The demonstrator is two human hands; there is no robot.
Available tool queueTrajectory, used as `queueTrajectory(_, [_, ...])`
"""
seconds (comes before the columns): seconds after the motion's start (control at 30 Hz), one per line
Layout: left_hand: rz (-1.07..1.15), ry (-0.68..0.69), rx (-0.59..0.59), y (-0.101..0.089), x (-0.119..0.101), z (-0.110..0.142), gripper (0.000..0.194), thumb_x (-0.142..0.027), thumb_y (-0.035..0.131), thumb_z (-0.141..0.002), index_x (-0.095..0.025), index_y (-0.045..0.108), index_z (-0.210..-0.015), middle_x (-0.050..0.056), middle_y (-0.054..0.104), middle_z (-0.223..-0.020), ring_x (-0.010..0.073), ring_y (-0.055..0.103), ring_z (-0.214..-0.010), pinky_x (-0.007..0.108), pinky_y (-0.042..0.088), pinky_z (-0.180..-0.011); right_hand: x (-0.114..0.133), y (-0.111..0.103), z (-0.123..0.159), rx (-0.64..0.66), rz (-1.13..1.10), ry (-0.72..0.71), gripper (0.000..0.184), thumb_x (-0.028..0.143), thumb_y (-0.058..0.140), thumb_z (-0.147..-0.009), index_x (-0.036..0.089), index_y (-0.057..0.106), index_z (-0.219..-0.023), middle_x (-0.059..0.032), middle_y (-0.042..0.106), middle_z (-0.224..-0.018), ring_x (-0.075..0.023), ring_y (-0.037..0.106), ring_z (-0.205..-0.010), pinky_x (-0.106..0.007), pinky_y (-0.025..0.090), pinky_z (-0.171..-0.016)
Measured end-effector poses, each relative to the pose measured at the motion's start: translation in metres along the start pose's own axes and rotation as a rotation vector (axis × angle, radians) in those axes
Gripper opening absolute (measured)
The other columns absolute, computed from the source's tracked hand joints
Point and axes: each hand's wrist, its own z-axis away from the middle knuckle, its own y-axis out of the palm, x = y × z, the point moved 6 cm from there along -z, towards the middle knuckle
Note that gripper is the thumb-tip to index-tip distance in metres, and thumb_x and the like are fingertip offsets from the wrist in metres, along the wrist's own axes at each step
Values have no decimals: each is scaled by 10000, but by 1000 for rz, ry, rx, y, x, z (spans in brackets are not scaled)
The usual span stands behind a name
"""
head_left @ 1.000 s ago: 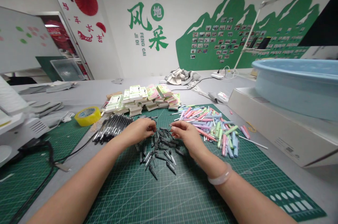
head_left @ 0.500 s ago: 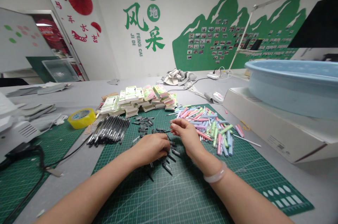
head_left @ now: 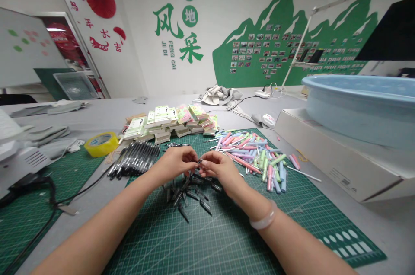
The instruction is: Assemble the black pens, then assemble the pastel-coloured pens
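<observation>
Pen parts [head_left: 192,195] lie loose on the green mat [head_left: 214,244], just under and nearside of the left hand [head_left: 178,161] and right hand [head_left: 222,169], neither really nearer. Front 2 slant far-left to near-right. Both hands' fingertips pinch 1 tiny dark bit [head_left: 199,162], mostly hidden tbh.
</observation>
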Motion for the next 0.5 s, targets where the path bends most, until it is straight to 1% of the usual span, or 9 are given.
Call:
queueTrajectory(0.07, [98,-1,-5,0,2,-1,135,-277,586,-750,-174,577,-837,2,652,-720,123,613,-575,237,488,-538,-1,1,1,1,5,9,231,289,705,-633,162,592,-790,0,631,-705,-135,617,-601,-287,514,-610])
queueTrajectory(0.23, [228,24,-109,-6,2,-3,183,-284,633,-732,-172,559,-856,-9,642,-698,118,614,-588,271,523,-594,1,0,0,-39,16,-8,230,272,725,-592,171,582,-742,14,615,-691,-132,611,-593,-286,518,-601])
queueTrajectory(0.37, [264,25,-109,-4,1,-3,158,-259,649,-717,-170,579,-827,0,660,-761,129,638,-674,303,545,-674,2,-4,-2,-62,64,-51,199,230,705,-585,180,600,-746,14,618,-694,-140,607,-590,-287,521,-577])
queueTrajectory(0.43, [288,5,-98,-2,2,-3,162,-259,649,-716,-171,585,-835,6,668,-785,138,648,-706,317,549,-695,3,-6,-3,-70,128,-72,196,216,685,-595,182,634,-782,-4,641,-734,-151,609,-617,-289,517,-578])
queueTrajectory(0.5, [305,-10,-97,-1,1,-2,162,-260,641,-721,-169,586,-844,6,668,-756,146,652,-711,325,549,-703,5,-10,-3,-92,226,-111,197,212,678,-607,178,665,-800,-21,661,-758,-164,610,-663,-297,509,-610])
